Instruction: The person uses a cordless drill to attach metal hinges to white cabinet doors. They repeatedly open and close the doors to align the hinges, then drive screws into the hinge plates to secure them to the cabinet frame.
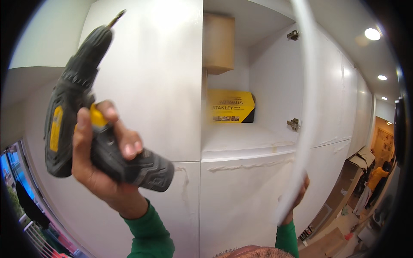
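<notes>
Aloft, drill (63,114), gripped in left hand (98,175)

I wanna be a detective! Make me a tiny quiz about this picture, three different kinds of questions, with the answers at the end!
1. What is the left hand holding?
A) a hammer
B) a drill
C) a paintbrush

2. True or false: the right hand is touching the cupboard door.

3. How many metal hinges show inside the open cupboard with the yellow box?

Key: 1. B; 2. true; 3. two
</notes>
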The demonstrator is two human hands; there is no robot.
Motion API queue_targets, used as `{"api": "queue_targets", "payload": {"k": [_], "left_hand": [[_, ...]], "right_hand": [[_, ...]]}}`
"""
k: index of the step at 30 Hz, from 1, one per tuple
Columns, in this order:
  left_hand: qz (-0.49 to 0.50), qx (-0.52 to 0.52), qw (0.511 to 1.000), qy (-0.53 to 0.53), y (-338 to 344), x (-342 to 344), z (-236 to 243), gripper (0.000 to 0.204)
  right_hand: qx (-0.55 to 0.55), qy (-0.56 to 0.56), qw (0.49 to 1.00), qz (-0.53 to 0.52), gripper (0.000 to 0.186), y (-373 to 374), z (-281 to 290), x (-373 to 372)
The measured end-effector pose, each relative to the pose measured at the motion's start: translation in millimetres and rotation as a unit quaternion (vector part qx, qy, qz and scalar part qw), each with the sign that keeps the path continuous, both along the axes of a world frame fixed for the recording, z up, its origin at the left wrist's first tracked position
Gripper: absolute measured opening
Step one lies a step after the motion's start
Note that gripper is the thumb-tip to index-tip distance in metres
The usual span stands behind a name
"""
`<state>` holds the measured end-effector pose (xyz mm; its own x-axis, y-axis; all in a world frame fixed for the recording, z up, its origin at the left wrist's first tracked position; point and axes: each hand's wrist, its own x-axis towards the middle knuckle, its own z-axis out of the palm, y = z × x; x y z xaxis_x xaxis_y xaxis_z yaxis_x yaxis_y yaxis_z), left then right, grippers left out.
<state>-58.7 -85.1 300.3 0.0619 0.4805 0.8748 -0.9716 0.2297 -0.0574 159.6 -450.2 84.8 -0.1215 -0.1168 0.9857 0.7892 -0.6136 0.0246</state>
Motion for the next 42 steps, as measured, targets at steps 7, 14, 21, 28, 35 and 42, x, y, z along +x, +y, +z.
{"api": "queue_targets", "payload": {"k": [7, 14, 21, 28, 35, 42], "left_hand": [[0.098, -0.062, 0.991, 0.064, 28, -26, -44, 0.032], [0.078, -0.088, 0.988, 0.102, 46, -22, -66, 0.036], [0.074, -0.092, 0.983, 0.140, 39, -15, -70, 0.043], [0.075, -0.080, 0.982, 0.153, 31, -10, -72, 0.043], [0.088, -0.052, 0.982, 0.157, 31, -8, -75, 0.040], [0.115, 0.010, 0.980, 0.160, 38, -16, -86, 0.032]], "right_hand": [[-0.071, 0.025, 0.997, 0.007, 0.053, 70, 40, 12], [-0.077, 0.053, 0.994, -0.052, 0.041, 91, 42, 24], [-0.085, 0.068, 0.991, -0.080, 0.037, 101, 47, 32], [-0.085, 0.066, 0.990, -0.090, 0.036, 108, 49, 40], [-0.082, 0.047, 0.991, -0.092, 0.036, 112, 49, 50], [-0.080, 0.032, 0.994, -0.069, 0.034, 111, 50, 57]]}}
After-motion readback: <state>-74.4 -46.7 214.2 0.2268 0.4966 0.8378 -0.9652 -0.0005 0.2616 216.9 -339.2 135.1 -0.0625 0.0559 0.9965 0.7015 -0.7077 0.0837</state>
